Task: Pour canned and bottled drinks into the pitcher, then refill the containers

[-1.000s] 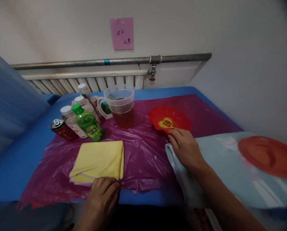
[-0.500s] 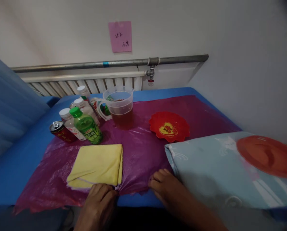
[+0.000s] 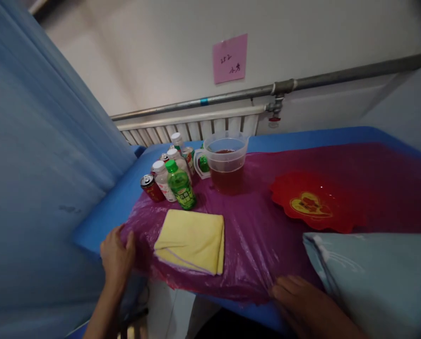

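Note:
A purple plastic sheet (image 3: 260, 226) covers a blue table top (image 3: 104, 219). My left hand (image 3: 117, 256) is closed around the sheet's near left corner, thumb on top. My right hand (image 3: 300, 299) lies on the sheet's front edge with its fingers curled over it, right beside a light blue pillow (image 3: 380, 278). Between my hands sits a folded yellow cloth (image 3: 192, 240). Further back stand a clear jug (image 3: 226, 160) of brown liquid and a red dish (image 3: 312, 205) with a yellow heart.
A green bottle (image 3: 181, 186), several white-capped bottles (image 3: 161, 178) and a red can (image 3: 149, 186) cluster at the back left. A blue padded panel (image 3: 27, 165) walls off the left side. A radiator (image 3: 192, 129), pipe and pink note (image 3: 230, 57) are on the far wall.
The view has swung left. My left hand moved from the sheet's front edge below the yellow cloth to its left corner. My right hand left the red dish and came down to the front edge.

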`<state>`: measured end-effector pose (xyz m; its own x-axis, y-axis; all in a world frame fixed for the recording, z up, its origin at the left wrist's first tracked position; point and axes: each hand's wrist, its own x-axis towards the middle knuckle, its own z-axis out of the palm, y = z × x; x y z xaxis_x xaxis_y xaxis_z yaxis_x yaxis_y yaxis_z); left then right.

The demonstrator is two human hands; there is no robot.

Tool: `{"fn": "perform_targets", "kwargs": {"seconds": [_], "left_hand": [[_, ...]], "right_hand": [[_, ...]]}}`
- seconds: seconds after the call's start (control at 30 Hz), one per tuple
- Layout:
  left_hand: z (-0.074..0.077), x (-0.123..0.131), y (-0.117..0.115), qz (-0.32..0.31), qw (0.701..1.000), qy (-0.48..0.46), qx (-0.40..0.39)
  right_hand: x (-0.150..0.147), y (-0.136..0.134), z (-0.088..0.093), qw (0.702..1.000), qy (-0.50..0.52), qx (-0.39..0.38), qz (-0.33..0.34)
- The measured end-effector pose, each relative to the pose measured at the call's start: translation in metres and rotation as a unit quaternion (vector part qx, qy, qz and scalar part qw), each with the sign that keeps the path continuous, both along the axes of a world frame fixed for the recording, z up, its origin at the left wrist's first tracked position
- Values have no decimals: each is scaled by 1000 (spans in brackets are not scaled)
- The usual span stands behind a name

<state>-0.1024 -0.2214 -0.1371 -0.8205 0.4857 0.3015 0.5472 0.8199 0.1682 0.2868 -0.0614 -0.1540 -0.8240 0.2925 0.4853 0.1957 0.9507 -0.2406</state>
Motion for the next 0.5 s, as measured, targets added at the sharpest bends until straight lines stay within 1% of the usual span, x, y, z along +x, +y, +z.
{"fn": "perform_targets", "kwargs": {"seconds": [0.07, 0.13, 0.2, 0.27, 0.3, 0.37, 0.5], "left_hand": [[-2, -32, 0, 74, 997, -17, -31], [-5, -52, 4, 118, 991, -35, -54], [-9, -62, 8, 130, 987, -55, -71], [-13, -67, 12, 116, 987, -74, -82], [-14, -68, 13, 105, 988, -78, -85], [-16, -67, 13, 90, 990, -73, -84], [-14, -62, 4, 62, 996, -46, -53]], "right_hand": [[-2, 1, -1, 1000, -25, -19, 4], [-3, 0, -9, 998, -48, -32, -9], [-2, -2, -23, 997, -57, -43, -29], [0, -5, -34, 996, -58, -48, -43], [1, -5, -36, 996, -64, -52, -45], [1, -7, -33, 993, -85, -61, -45], [-4, -8, -4, 983, -150, -93, -42]]}}
